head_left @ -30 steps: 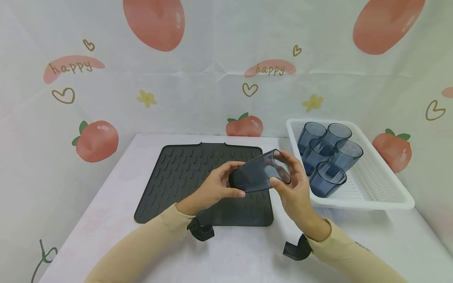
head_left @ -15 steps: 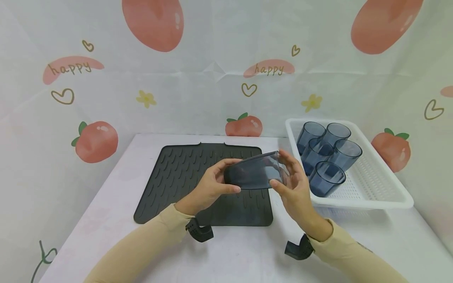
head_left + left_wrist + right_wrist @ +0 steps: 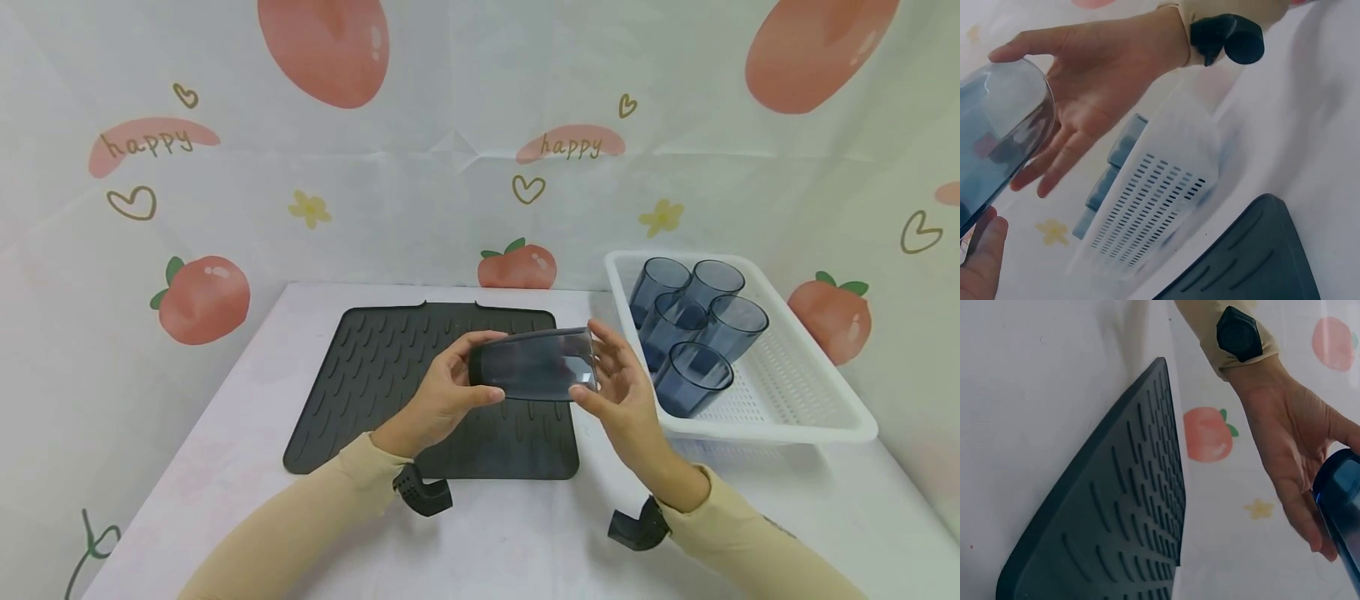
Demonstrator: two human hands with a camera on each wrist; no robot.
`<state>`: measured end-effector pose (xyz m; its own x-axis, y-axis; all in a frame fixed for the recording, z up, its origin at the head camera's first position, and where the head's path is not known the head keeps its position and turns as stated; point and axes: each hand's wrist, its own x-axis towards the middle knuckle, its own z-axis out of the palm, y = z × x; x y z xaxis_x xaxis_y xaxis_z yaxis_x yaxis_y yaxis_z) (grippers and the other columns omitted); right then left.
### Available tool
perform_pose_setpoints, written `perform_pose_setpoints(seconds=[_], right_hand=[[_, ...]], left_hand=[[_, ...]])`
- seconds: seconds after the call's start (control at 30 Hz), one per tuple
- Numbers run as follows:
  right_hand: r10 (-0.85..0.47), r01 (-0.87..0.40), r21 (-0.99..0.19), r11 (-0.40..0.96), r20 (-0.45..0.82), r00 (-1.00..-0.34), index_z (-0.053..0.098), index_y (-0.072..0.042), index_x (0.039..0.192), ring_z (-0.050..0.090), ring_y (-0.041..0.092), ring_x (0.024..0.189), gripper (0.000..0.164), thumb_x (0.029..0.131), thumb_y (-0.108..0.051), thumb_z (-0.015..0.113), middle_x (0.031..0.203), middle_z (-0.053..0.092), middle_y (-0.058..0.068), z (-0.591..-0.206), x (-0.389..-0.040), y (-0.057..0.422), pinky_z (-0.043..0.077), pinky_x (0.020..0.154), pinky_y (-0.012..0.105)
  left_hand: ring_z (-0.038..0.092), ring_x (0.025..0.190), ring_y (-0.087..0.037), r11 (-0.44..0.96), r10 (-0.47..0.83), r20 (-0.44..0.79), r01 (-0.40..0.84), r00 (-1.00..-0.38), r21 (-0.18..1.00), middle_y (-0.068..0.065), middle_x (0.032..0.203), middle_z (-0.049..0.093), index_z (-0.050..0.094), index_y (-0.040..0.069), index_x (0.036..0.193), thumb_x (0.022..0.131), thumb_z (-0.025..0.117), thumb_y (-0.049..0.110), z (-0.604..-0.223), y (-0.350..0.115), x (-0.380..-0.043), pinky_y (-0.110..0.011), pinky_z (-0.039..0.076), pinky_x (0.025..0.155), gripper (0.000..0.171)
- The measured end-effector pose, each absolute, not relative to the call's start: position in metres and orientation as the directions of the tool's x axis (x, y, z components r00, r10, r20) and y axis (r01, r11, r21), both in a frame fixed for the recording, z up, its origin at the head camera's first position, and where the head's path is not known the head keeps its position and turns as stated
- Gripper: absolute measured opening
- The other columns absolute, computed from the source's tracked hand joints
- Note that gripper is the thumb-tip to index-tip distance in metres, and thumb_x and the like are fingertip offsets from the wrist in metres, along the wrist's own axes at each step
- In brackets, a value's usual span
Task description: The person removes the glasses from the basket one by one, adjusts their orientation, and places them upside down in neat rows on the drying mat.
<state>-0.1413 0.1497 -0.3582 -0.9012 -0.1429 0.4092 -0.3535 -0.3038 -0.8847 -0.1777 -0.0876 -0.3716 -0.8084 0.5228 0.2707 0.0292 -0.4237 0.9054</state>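
Observation:
A blue-tinted drinking glass (image 3: 532,365) lies sideways in the air above the black ridged mat (image 3: 360,392), its thick base to the left and its rim to the right. My left hand (image 3: 442,392) grips the base end, thumb on the near side and fingers behind. With thumb and fingers my right hand (image 3: 626,400) holds the rim end. In the left wrist view the glass (image 3: 997,131) has its rim against the right hand's thumb. The right wrist view catches the base end of the glass (image 3: 1342,500) by the left hand (image 3: 1291,444).
A white perforated basket (image 3: 810,421) stands at the right of the table, with several matching glasses (image 3: 693,379) upright in its left part. Behind the table hangs a peach-patterned cloth (image 3: 420,217).
The glass has turned from tilted, with its mouth partly showing, to nearly level, and shifted slightly left. My left hand moved a little left with it; the basket stays put.

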Motion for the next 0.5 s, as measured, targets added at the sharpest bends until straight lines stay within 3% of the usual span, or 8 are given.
perform_pose_setpoints(seconds=[0.23,0.5], right_hand=[[-0.222,-0.297,-0.929,-0.220,0.344,-0.912,0.033,-0.015,0.147,0.050,0.012,0.120,0.079,0.080,0.006,0.068,0.132,0.048,0.000,-0.355,-0.142,0.157,0.049,0.095,0.021],[-0.249,-0.286,-0.958,-0.027,0.284,-0.926,0.030,-0.008,0.148,0.047,0.010,0.124,0.080,0.080,0.006,0.070,0.139,0.043,0.000,-0.349,-0.141,0.170,0.043,0.100,0.016]], left_hand=[[0.053,0.118,-0.018,-0.448,0.501,0.285,0.037,-0.817,0.893,-0.009,0.132,0.045,0.045,0.013,0.138,0.079,0.081,0.010,-0.369,-0.088,-0.178,-0.027,0.052,0.091,0.070],[0.053,0.116,-0.018,-0.422,0.474,0.289,0.073,-0.832,0.904,-0.008,0.129,0.047,0.044,0.014,0.139,0.080,0.079,0.011,-0.362,-0.093,-0.177,-0.027,0.053,0.090,0.069]])
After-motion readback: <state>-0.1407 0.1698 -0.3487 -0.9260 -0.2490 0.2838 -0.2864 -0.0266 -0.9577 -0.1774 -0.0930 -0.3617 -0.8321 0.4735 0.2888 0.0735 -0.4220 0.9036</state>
